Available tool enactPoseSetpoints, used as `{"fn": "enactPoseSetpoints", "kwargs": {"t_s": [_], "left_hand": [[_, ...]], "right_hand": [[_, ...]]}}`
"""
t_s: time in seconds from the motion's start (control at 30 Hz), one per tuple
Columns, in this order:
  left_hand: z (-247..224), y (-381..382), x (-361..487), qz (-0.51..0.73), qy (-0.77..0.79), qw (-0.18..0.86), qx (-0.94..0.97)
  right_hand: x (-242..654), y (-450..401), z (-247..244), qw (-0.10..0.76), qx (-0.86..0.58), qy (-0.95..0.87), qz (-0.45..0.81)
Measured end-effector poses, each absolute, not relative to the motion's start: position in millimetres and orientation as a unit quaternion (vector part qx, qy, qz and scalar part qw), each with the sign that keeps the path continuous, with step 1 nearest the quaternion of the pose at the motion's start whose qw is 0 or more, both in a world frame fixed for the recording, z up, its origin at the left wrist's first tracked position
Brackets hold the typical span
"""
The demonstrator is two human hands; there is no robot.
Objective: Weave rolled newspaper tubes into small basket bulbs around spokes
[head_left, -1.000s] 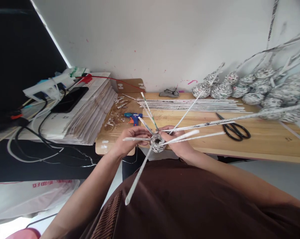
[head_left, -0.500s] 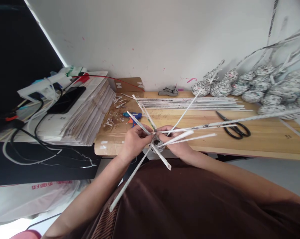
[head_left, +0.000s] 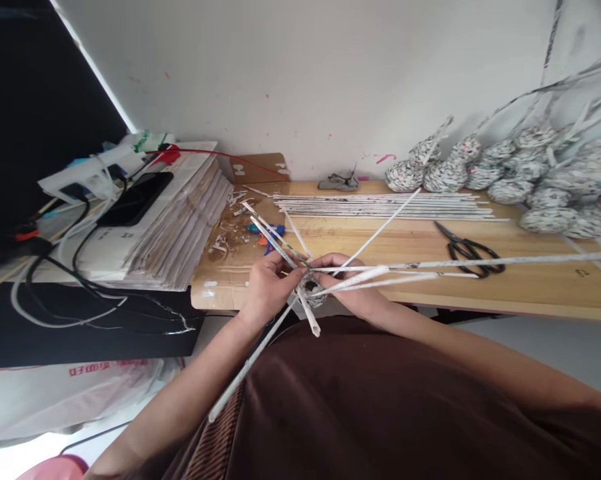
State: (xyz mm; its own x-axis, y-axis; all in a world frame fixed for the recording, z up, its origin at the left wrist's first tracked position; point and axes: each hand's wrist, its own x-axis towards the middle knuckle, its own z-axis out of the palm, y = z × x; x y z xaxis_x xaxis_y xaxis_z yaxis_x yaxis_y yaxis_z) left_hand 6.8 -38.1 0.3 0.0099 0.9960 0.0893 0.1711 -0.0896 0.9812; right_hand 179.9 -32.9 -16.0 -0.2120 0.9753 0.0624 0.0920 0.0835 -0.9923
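Observation:
A small round woven paper piece (head_left: 314, 295) is held between my hands near the table's front edge, with several rolled paper tubes sticking out of it in all directions. My left hand (head_left: 275, 285) pinches tubes at the piece's left side, fingertips closed. On the right side, my right hand (head_left: 348, 285) is closed on the piece and the base of a long tube (head_left: 505, 261) that stretches far to the right. Both sets of fingertips nearly meet at the rim. One tube (head_left: 250, 363) points down to the left over my clothing.
Paper tubes (head_left: 380, 207) lie in a row behind my hands. Black scissors (head_left: 473, 255) rest to the right, and woven paper gourd shapes (head_left: 445, 175) line the wall. A blue glue gun (head_left: 268, 233), a paper stack (head_left: 180, 220), a phone (head_left: 136, 199) and cables are leftward.
A tube at the upper left has tilted further left, and the long right tube has swung slightly down. The lower front tube points less to the right. Both hands keep their grip.

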Motion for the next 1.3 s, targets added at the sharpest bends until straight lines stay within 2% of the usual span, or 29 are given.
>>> {"fn": "enactPoseSetpoints", "kwargs": {"t_s": [0.2, 0.4, 0.8, 0.93, 1.1, 1.3], "left_hand": [[4, -40, 2, 0.426, 0.521, 0.427, 0.604], [11, -44, 2, 0.421, 0.541, 0.363, 0.631], [-3, -47, 2, 0.45, 0.528, 0.371, 0.617], [-2, -47, 3, 0.45, 0.511, 0.375, 0.628], [2, -49, 6, 0.44, 0.509, 0.376, 0.637], [2, -44, 10, 0.467, 0.528, 0.381, 0.599]], "right_hand": [[179, -30, -19, 0.485, -0.452, -0.577, 0.477], [186, -25, -15, 0.47, -0.437, -0.631, 0.437], [179, -29, -18, 0.46, -0.425, -0.625, 0.466], [182, -28, -13, 0.425, -0.405, -0.682, 0.436], [186, -30, -5, 0.325, -0.389, -0.795, 0.333], [190, -37, -21, 0.436, -0.453, -0.698, 0.343]]}}
